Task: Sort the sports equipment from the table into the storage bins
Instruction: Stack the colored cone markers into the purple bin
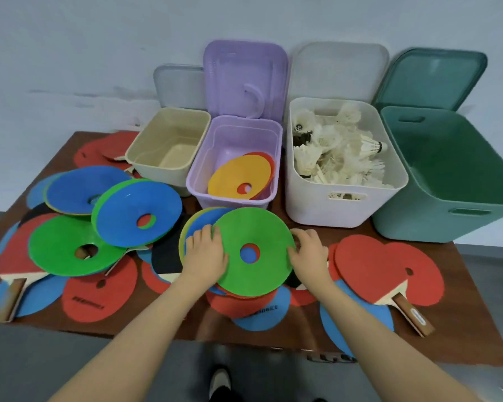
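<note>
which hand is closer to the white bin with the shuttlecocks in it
Right. The right hand grips the green disc's right edge, just below the white bin; the left hand holds the disc's far edge.

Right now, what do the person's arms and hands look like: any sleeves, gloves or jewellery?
Both forearms are bare up to the frame edge, with no sleeves showing. The left hand and right hand wear no gloves, and no rings, watch or wristband can be seen.

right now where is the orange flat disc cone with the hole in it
In the head view, the orange flat disc cone lies tilted inside the open purple plastic bin, over a red disc, between the beige bin and the white shuttlecock bin.
</note>
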Motion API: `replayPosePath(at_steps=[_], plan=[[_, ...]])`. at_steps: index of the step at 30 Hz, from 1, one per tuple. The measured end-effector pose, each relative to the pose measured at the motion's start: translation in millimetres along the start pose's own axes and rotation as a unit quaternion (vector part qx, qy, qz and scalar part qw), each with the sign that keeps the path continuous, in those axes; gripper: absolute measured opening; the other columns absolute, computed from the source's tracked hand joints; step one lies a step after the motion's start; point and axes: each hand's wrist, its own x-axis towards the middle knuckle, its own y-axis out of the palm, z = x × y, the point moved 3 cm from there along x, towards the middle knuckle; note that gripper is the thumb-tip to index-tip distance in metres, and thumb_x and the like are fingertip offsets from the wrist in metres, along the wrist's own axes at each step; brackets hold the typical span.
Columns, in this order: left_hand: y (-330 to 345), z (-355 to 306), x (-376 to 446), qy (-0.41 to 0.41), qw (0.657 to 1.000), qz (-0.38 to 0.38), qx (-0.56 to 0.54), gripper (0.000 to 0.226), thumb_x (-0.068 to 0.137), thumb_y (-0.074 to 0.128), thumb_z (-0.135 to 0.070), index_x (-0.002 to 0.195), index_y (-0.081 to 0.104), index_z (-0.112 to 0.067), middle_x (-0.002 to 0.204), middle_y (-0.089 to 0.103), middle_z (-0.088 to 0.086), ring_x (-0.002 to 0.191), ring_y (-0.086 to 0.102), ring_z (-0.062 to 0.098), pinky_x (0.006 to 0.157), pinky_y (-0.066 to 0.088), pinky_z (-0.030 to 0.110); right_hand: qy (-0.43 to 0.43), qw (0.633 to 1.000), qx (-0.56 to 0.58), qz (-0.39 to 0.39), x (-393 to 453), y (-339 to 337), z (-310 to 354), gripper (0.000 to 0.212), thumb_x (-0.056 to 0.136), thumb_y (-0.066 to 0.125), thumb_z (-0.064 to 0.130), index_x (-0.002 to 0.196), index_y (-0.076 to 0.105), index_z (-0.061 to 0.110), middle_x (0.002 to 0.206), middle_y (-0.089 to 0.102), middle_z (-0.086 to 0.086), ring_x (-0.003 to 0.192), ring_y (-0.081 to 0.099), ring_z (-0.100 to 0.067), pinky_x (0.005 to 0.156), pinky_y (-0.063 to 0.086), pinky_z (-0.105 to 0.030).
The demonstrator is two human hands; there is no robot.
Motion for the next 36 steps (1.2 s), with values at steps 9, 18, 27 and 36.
replayPosePath(at_steps=[9, 18, 27, 36], plan=[[12.0, 9.1, 10.1, 0.065, 0.997, 0.009, 0.033, 0.07, 0.092, 0.048, -0.032, 0.146, 0.012, -0.004, 0.143, 0.028, 0.02, 0.126, 0.034, 0.037, 0.102, 0.028, 0.042, 0.044, 0.99, 0.129, -0.033, -30.3, 19.7, 18.1, 0.048, 0.084, 0.055, 0.004, 0.13, 0.05, 0.018, 0.12, 0.062, -0.003, 0.108, 0.057, -0.023, 0.095, 0.043, -0.043], [5.3, 23.2, 8.1, 0.089, 0.995, -0.008, -0.048, 0.078, 0.092, 0.047, -0.043, 0.147, 0.006, -0.006, 0.14, 0.031, 0.013, 0.12, 0.042, 0.029, 0.098, 0.033, 0.039, 0.036, 0.974, 0.196, -0.109, -41.0, 3.3, 29.4, 0.044, 0.084, 0.051, -0.004, 0.123, 0.059, 0.014, 0.116, 0.061, 0.007, 0.105, 0.052, -0.003, 0.086, 0.033, 0.002], [-32.5, 36.2, 12.5, 0.175, 0.949, -0.17, -0.201, 0.062, 0.082, 0.056, -0.021, 0.135, 0.039, 0.007, 0.097, 0.052, 0.017, 0.079, 0.055, 0.034, 0.063, 0.046, 0.041, -0.026, 0.969, 0.159, -0.188, -42.3, -21.4, 61.7, 0.045, 0.083, 0.053, -0.003, 0.124, 0.059, 0.017, 0.102, 0.064, 0.013, 0.084, 0.055, 0.002, 0.083, 0.043, -0.019], [-92.8, 61.6, 64.6, 0.165, 0.909, -0.206, -0.324, 0.06, 0.082, 0.059, -0.001, 0.137, 0.036, -0.003, 0.114, 0.043, 0.019, 0.098, 0.05, 0.035, 0.085, 0.046, 0.045, -0.145, 0.962, 0.097, -0.212, 15.6, -39.1, 120.7, 0.047, 0.082, 0.05, 0.004, 0.126, 0.055, 0.019, 0.096, 0.07, -0.006, 0.076, 0.061, -0.025, 0.068, 0.051, -0.04]])
